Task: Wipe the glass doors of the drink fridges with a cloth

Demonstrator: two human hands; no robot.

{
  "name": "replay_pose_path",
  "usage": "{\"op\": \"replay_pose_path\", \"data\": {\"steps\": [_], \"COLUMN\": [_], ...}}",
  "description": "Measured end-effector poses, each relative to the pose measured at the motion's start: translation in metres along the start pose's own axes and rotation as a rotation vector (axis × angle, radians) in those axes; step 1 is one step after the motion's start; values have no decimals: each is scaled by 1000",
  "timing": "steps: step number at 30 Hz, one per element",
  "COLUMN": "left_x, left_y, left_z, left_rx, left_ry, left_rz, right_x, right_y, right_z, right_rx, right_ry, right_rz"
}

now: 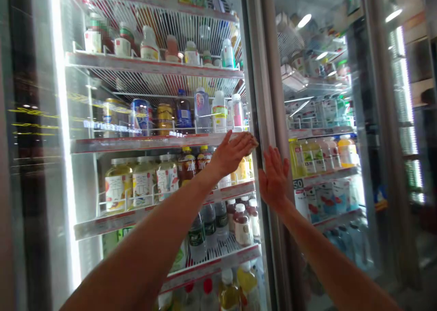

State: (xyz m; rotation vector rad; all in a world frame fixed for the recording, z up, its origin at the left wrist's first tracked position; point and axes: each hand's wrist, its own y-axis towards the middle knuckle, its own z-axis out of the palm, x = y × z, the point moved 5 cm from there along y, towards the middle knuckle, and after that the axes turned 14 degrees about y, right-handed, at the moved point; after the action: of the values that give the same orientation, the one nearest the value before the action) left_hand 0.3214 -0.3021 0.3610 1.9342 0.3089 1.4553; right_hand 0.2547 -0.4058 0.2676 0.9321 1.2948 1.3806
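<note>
My left hand [235, 152] reaches across the glass door of a drinks cooler, fingers together and laid flat over a crumpled brownish cloth [254, 143]. Only a small edge of the cloth shows past my fingertips, near the door's right side. My right hand [274, 179] lies flat on the metal door frame [268, 97], with its fingers stretched upward and nothing in it. Behind the glass, bottles and cans stand on several shelves.
Juice bottles [118, 183] fill the shelf left of my left forearm. Cans [140, 113] stand one shelf higher. A second glass-fronted cooler section, with yellow bottles [297, 158], is right of the frame. A bright light strip [63, 133] runs down the left side.
</note>
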Motion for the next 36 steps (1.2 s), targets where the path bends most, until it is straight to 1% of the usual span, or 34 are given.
{"op": "replay_pose_path", "data": {"steps": [2, 4, 5, 6, 9, 10, 11, 12, 14, 15, 16, 17, 19, 20, 21, 22, 25, 26, 27, 28, 31, 32, 33, 36], "left_x": [27, 52, 59, 62, 64, 69, 78, 91, 117, 127, 134, 139, 146, 152, 161, 171, 204, 210, 212, 212, 207, 210, 217, 245], "left_y": [-9, -23, -31, -38, -56, -62, -69, -77, -93, -101, -109, -115, -126, -133, -141, -149, -178, -185, -190, -191, -190, -193, -198, -223], "left_z": [-4, -8, -10, -11, -12, -13, -15, -18, -26, -30, -33, -35, -37, -38, -41, -44, -56, -59, -61, -61, -62, -64, -67, -79], "left_rx": [-15, -34, -39, -39, -20, -15, -19, -35, -86, -110, -123, -121, -85, -67, -60, -69, -141, -160, -167, -158, -71, -48, -40, -83], "left_ry": [15, 36, 45, 52, 66, 73, 84, 99, 132, 142, 147, 146, 137, 137, 145, 163, 229, 238, 236, 227, 193, 194, 202, 250], "left_rz": [-210, -430, -478, -467, -255, -227, -254, -331, -528, -595, -620, -604, -516, -492, -502, -559, -879, -962, -1005, -994, -785, -762, -799, -1101], "right_x": [4, 10, 14, 19, 38, 45, 52, 59, 72, 78, 83, 87, 94, 96, 98, 100, 105, 107, 109, 112, 122, 125, 128, 130], "right_y": [4, 9, 12, 16, 31, 35, 40, 43, 49, 51, 52, 54, 56, 58, 59, 60, 64, 65, 66, 67, 68, 68, 68, 69], "right_z": [4, 11, 15, 19, 32, 36, 40, 43, 49, 51, 53, 56, 61, 63, 66, 68, 73, 75, 77, 79, 84, 86, 88, 91], "right_rx": [6, 4, 0, -7, -36, -44, -47, -50, -53, -57, -61, -60, -55, -50, -46, -44, -40, -41, -40, -43, -56, -53, -48, -37], "right_ry": [14, 31, 38, 45, 72, 86, 101, 114, 136, 145, 153, 159, 169, 173, 178, 183, 197, 202, 207, 213, 231, 234, 234, 224], "right_rz": [-2, -24, -36, -46, -69, -76, -85, -93, -110, -121, -130, -135, -138, -138, -141, -145, -154, -154, -156, -159, -174, -180, -185, -187]}}
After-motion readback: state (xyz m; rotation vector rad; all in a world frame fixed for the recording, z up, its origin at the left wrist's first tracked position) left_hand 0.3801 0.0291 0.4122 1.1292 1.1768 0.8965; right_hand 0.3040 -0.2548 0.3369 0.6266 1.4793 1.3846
